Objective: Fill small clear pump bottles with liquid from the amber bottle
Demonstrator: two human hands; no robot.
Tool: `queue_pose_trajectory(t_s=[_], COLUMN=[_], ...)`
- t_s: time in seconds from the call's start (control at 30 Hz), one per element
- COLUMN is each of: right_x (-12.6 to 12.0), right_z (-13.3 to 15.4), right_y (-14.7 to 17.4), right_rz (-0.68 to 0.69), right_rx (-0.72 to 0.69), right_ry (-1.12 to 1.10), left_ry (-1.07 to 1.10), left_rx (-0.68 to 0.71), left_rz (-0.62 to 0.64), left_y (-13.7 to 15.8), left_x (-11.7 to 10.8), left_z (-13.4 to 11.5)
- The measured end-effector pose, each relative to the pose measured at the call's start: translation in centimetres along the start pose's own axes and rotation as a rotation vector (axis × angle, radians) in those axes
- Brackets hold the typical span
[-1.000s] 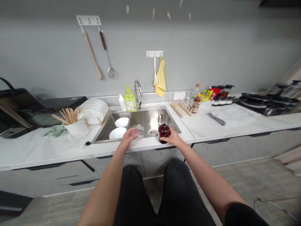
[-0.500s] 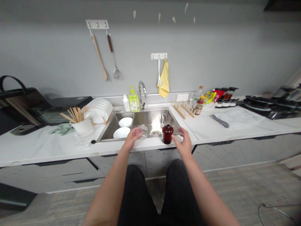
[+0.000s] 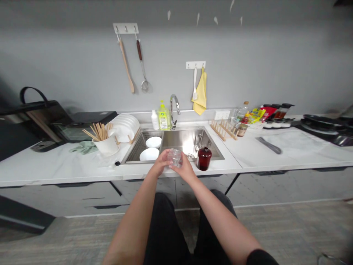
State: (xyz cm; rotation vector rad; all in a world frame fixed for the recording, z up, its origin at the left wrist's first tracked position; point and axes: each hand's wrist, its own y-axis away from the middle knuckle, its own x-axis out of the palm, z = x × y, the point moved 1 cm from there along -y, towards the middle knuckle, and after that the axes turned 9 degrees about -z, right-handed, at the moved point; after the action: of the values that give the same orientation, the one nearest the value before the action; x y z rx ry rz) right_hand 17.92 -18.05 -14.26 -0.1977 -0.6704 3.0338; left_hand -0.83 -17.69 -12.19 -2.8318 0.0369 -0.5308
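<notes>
Between both hands, over the front edge of the sink, is a small clear container point(image 3: 174, 156) with a boxy shape. My left hand point(image 3: 161, 163) grips its left side, while my right hand point(image 3: 184, 168) closes on it from the right. Just right of my right hand, a dark red-brown bottle point(image 3: 204, 159) stands upright with no cap on its neck. Behind the hands lies the steel sink point(image 3: 179, 138), with two white bowls point(image 3: 149, 154) in its left part.
A white pot of chopsticks point(image 3: 106, 146), a plate rack with white plates point(image 3: 124, 127) and a green cloth point(image 3: 84, 147) sit left of the sink. Soap bottles point(image 3: 164, 117) and the faucet point(image 3: 173, 110) rise behind it. To the right are a wooden rack point(image 3: 224, 130) and a grey utensil point(image 3: 268, 145).
My right hand has left the side of the red-brown bottle and moved left onto the clear container. My left hand keeps hold of it. The view has shifted left.
</notes>
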Motion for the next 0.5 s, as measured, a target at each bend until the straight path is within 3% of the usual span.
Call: queue_pose_trajectory(t_s=[0.1,0.33,0.5], right_x=[0.7,-0.3,-0.8], right_z=[-0.4,-1.2,-0.9], right_y=[-2.0,-2.4,-2.8], right_rz=[0.090,0.082,0.138], right_rx=[0.073,0.163,0.198], right_ry=[-0.132,-0.157,-0.122], left_ry=[0.013,-0.083,-0.268], left_rx=[0.027,0.011,0.106], left_rz=[-0.041,0.008,-0.317], left_y=[-0.2,-0.6,-0.5], left_x=[-0.2,-0.2,-0.7], left_z=[0.0,0.4,0.4])
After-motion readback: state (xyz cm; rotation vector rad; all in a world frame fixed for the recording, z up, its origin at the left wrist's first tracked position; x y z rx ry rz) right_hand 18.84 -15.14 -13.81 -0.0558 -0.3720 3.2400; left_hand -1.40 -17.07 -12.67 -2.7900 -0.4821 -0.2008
